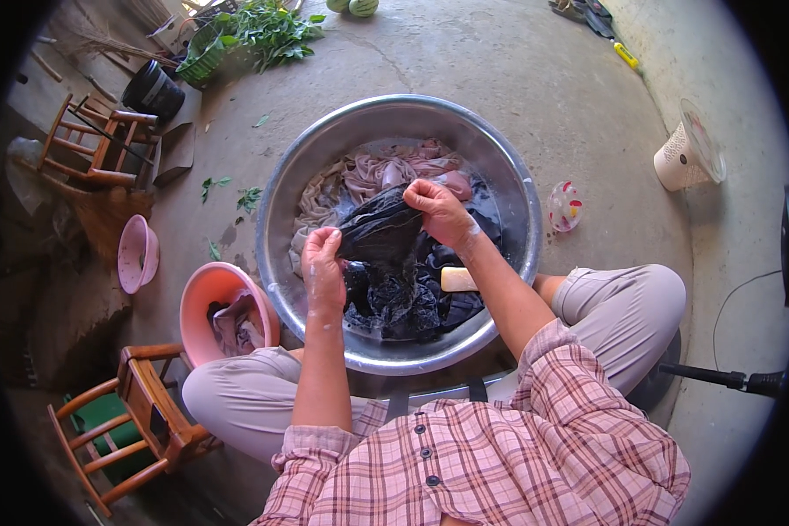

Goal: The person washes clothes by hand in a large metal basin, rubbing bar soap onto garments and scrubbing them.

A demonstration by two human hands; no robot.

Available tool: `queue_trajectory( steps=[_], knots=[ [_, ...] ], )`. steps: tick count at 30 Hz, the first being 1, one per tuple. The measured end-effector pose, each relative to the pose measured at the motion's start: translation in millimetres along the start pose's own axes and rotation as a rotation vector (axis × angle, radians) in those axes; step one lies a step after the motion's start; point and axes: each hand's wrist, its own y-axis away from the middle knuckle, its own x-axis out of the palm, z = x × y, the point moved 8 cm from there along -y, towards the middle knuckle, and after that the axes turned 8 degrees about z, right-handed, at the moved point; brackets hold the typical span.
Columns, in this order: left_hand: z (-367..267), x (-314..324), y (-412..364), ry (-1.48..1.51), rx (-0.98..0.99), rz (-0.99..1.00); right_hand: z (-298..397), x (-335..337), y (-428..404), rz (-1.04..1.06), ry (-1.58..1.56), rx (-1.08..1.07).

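Note:
Between my two hands a wet black cloth (381,227) is held stretched above a large round metal basin (400,108). My left hand (324,263) pinches its left end, thumb on top. The upper right end is gripped by my right hand (439,214). Traces of suds cling to both wrists. Below the cloth, more dark laundry (401,302) lies soaked and foamy in the basin. A pale yellow bar of soap (458,279) rests on it, partly behind my right forearm. Pink garments (388,167) and beige fabric (319,197) fill the basin's far and left sides.
A pink-orange tub (194,322) with clothing stands left of the basin, near a small pink bowl (133,255) and wooden chairs (151,401). Right are a clear patterned plastic item (565,206) and a white bin (680,158). Leafy greens (269,33) pile over a green basket (204,62).

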Motion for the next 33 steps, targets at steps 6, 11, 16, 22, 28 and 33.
queue_trajectory(
  steps=[6, 11, 16, 22, 28, 33],
  knots=[
    [-40.4, 2.3, 12.5, -0.367, 0.303, -0.167, -0.1, 14.3, 3.7, 0.088, 0.868, 0.202],
    [-46.5, 7.1, 19.9, -0.469, 0.335, -0.189, 8.7, 12.9, -0.7, 0.006, 0.958, 0.064],
    [-52.2, 34.7, 26.7, -0.719, 0.345, -0.08, 15.4, -6.0, -3.1, -0.152, 0.362, -0.054],
    [-34.3, 25.8, 15.0, -0.381, 0.305, 0.082, 18.6, 16.9, -2.4, -0.084, 0.247, -0.046],
    [-23.4, 28.9, 11.5, 0.143, 0.026, 0.186, 28.6, 22.8, 2.7, -0.117, 0.321, -0.052],
    [15.5, 30.9, 18.1, 0.201, -0.371, 0.258, 24.5, 26.7, 2.0, -0.04, 0.203, -0.049]
  ],
)
